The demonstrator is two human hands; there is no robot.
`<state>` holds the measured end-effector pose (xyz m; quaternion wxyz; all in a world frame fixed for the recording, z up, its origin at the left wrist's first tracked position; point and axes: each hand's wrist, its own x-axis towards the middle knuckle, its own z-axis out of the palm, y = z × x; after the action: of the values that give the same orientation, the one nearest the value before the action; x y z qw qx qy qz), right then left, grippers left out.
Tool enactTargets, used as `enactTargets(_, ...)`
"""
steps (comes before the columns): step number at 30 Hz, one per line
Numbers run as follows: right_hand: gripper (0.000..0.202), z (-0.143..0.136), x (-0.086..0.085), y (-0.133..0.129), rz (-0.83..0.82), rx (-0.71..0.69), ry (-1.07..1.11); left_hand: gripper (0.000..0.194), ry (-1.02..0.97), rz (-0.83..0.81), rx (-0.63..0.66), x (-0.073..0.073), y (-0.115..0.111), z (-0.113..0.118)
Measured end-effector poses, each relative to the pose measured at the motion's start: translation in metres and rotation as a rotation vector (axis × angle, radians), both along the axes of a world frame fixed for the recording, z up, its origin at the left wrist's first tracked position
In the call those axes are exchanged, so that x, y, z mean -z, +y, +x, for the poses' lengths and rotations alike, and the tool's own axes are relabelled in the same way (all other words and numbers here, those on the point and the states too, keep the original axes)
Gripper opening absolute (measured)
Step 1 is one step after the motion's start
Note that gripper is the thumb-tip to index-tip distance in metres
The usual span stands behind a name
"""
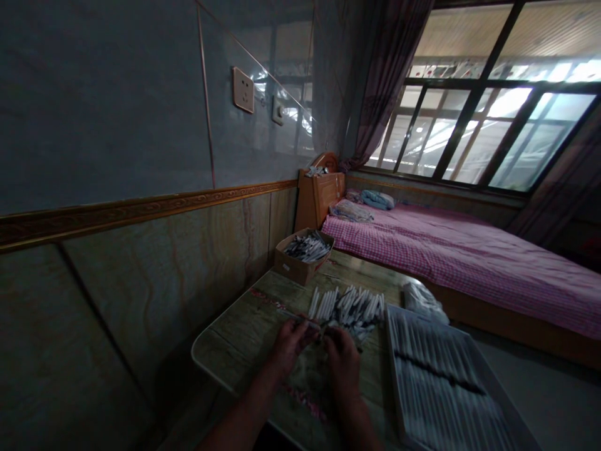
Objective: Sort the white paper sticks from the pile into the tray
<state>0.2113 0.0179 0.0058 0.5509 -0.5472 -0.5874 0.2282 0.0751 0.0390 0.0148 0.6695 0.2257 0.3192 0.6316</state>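
Note:
Both hands are over the near middle of the table (235,338). My left hand (292,340) is closed on a thin pen-like stick (307,322), which points up and to the left. Close beside it, my right hand (339,346) has its fingers bent together near the stick's right end; what they hold is too small and dark to make out. Just beyond the hands lies a pile of white and dark pen-like sticks (354,305). To the right, a shallow tray (393,376) holds rows of similar sticks with a dark band across them.
An open cardboard box (293,270) full of similar pieces stands at the table's far left corner. A clear plastic bag (424,302) lies behind the tray. The tiled wall (206,250) borders the left side, and a bed (436,244) stands beyond the table.

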Motion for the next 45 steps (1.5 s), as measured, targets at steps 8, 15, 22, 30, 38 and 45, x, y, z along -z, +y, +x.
enactTargets(8, 0.019, -0.004, -0.003, -0.002, -0.023, 0.008, 0.094, 0.040, 0.040, 0.008, 0.013, 0.008, 0.003, 0.000)
enactTargets(15, 0.020, -0.004, 0.000, -0.001, -0.023, 0.015, 0.103, 0.042, 0.041, -0.008, 0.024, 0.007, 0.002, 0.000)
enactTargets(22, 0.017, -0.004, 0.001, 0.001, -0.013, 0.036, 0.107, 0.045, 0.040, 0.003, 0.023, 0.006, 0.002, 0.001)
enactTargets(30, 0.016, -0.004, 0.004, 0.001, 0.019, 0.021, 0.097, 0.050, 0.083, 0.004, 0.044, 0.000, -0.001, 0.001)
enactTargets(38, 0.016, 0.001, 0.007, 0.000, 0.120, -0.052, -0.003, 0.054, 0.137, 0.033, 0.015, 0.004, 0.001, 0.003)
enactTargets(45, 0.019, 0.002, 0.004, 0.000, 0.067, -0.100, 0.008, 0.049, 0.179, 0.109, -0.014, 0.003, 0.000, 0.004)
